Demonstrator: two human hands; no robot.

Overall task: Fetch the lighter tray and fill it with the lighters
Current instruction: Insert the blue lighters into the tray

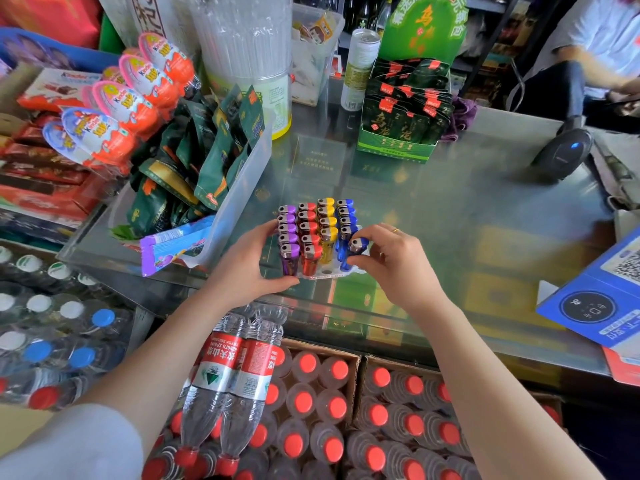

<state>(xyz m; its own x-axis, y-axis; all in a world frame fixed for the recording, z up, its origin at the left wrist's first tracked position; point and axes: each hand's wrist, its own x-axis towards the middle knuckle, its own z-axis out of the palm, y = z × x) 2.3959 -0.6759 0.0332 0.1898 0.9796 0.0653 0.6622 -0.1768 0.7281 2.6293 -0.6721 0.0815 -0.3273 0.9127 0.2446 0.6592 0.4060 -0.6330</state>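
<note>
A white lighter tray [329,273] stands on the glass counter [467,209], holding rows of purple, red, yellow and blue lighters. My left hand [247,263] grips the tray's left side beside the purple lighters [288,237]. My right hand [394,261] pinches a blue lighter [356,249] by its metal top at the front of the blue row, standing in or just above the tray. An open slot [327,271] shows at the tray's front, in the yellow row.
A clear bin of green snack packets [207,157] sits left of the tray. A green display box [405,109] stands behind, a scanner [564,150] to the right, a blue box [595,299] at the right edge. Water bottles [311,410] fill boxes below the counter.
</note>
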